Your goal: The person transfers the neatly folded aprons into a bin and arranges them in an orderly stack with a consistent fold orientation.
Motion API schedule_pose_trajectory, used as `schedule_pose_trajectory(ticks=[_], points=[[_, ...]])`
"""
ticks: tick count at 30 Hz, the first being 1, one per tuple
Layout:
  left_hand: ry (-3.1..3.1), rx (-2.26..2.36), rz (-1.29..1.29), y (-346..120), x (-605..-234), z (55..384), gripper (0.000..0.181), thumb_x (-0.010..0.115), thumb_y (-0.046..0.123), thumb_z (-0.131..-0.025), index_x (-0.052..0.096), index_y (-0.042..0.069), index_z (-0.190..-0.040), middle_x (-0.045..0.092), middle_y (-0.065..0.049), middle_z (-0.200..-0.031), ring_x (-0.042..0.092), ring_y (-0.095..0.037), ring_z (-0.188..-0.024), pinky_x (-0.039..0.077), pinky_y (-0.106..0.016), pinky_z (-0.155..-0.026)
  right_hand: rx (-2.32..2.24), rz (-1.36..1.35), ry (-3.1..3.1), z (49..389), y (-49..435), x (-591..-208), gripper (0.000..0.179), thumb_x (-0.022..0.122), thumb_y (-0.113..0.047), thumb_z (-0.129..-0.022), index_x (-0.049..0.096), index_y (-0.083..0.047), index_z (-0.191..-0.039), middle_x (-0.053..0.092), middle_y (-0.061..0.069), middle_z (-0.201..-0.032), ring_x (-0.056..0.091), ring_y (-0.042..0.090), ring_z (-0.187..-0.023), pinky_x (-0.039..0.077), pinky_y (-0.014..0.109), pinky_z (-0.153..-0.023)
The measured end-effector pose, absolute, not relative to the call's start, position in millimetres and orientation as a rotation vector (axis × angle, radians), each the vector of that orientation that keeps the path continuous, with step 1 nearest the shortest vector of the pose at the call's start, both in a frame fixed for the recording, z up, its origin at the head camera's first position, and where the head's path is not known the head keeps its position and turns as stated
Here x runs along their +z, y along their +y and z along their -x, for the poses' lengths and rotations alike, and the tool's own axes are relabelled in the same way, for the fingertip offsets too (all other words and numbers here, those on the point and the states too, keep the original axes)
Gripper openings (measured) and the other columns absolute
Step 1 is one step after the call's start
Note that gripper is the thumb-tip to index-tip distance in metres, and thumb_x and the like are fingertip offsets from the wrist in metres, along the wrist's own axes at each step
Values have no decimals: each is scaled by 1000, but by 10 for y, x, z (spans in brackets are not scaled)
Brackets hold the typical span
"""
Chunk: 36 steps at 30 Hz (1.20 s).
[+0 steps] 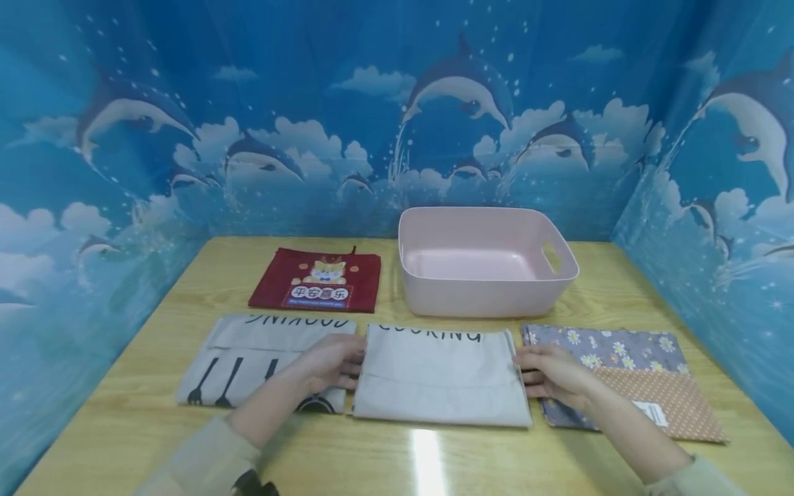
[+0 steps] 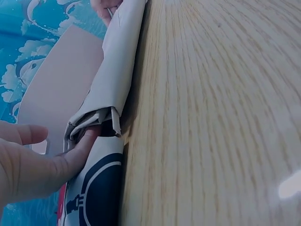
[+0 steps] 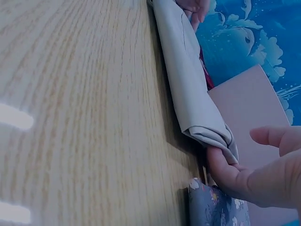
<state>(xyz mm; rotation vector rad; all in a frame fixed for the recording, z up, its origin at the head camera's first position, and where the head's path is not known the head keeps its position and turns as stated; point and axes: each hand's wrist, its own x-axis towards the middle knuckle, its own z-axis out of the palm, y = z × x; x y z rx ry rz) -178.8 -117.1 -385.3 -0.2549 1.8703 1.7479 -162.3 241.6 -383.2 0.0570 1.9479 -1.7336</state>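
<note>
A folded light-grey apron point(image 1: 440, 386), lettered COOKING along its far edge, lies in the middle of the table. My left hand point(image 1: 325, 362) is at its left edge; in the left wrist view a finger point(image 2: 87, 146) reaches in at the folded layers while the thumb stays apart. At the opposite edge is my right hand point(image 1: 555, 375), its fingers point(image 3: 221, 165) against the underside of the fold, thumb raised away. Left of it lies another folded grey apron point(image 1: 232, 362) with black utensil prints. A folded floral apron point(image 1: 620, 351) with a brown dotted panel lies partly under my right hand.
Behind the aprons stands a pink plastic basin point(image 1: 477, 300) with a handle hole. A folded dark red apron point(image 1: 360, 282) with a cartoon animal lies at the back left. Dolphin-printed curtains point(image 1: 347, 83) enclose the wooden table point(image 1: 347, 455) at the back and sides.
</note>
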Motion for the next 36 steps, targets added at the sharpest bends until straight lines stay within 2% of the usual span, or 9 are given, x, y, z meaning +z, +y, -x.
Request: schedule_pose_trajectory(ticks=[7, 13, 17, 24, 30, 36], points=[[1841, 1812, 241, -1231, -3880, 1794, 44, 48, 12, -95, 39, -6, -134, 59, -21, -115, 62, -29, -94, 54, -44, -77, -1820, -24, 1785, 1670, 2463, -3862, 25, 46, -11, -95, 42, 7, -111, 62, 7, -92, 62, 18, -86, 53, 37, -81], [1777, 1846, 213, -1292, -3887, 1817, 42, 49, 10, -94, 41, -10, -130, 62, -21, -108, 63, -27, -92, 54, -43, -78, -1862, -6, 1738, 1681, 2489, -3838, 21, 48, -11, -95, 48, 5, -108, 66, 7, -95, 62, 18, -90, 51, 35, -86], [1746, 1857, 233, -1320, -3890, 1816, 40, 51, 7, -93, 43, -11, -127, 64, -20, -103, 65, -25, -88, 54, -42, -79, -1876, 20, 1693, 1670, 2498, -3827, 14, 46, -11, -95, 53, -2, -103, 66, 6, -95, 63, 18, -90, 51, 35, -86], [1737, 1865, 230, -1373, -3896, 1804, 44, 51, 6, -93, 38, -12, -131, 63, -21, -106, 64, -26, -91, 53, -42, -80, -1918, 64, 1490, 1643, 2551, -3841, 19, 41, -14, -99, 58, -7, -101, 66, 11, -104, 64, 28, -96, 50, 45, -87], [1677, 1919, 170, -1432, -3894, 1803, 44, 51, 6, -93, 37, -13, -130, 64, -17, -104, 65, -25, -91, 52, -42, -83, -1992, 98, 1319, 1616, 2594, -3883, 28, 35, -11, -100, 63, -8, -101, 66, 10, -105, 63, 25, -99, 49, 38, -90], [1622, 1953, 162, -1478, -3873, 1817, 40, 54, 9, -92, 45, -8, -126, 66, -15, -103, 65, -24, -92, 52, -41, -84, -2054, 79, 1238, 1589, 2558, -3886, 24, 40, -6, -98, 64, -8, -96, 68, 10, -99, 65, 23, -96, 49, 36, -89]])
